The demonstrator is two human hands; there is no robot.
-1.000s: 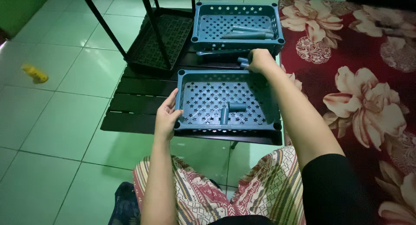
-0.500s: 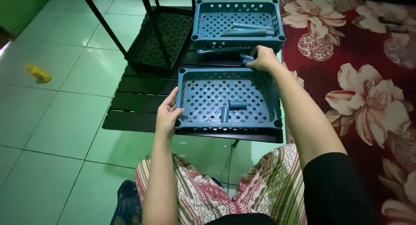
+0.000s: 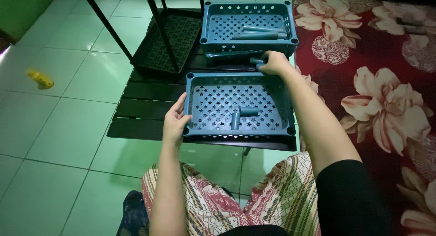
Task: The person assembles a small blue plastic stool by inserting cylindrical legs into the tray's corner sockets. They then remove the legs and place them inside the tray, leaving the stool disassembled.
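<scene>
A blue plastic tray [image 3: 196, 91] with star-shaped holes rests on a low black slatted table [image 3: 136, 111] in front of me. My left hand [image 3: 175, 120] grips its near left corner. My right hand [image 3: 274, 63] is at the tray's far right corner, closed on a short blue tube [image 3: 256, 62]. Two short blue tubes [image 3: 240, 115] lie inside the near tray. A second matching blue tray [image 3: 206, 34] sits just beyond, with several longer blue tubes [image 3: 261, 32] lying in it.
A black perforated shelf [image 3: 175, 38] with thin black legs stands at the back left of the table. A dark red floral rug [image 3: 386, 90] covers the floor on the right. A small yellow object [image 3: 40, 78] lies on the green tiles far left.
My right hand has shifted slightly along the near tray's far right corner, still on the small tube. My left hand has stayed on the near left corner.
</scene>
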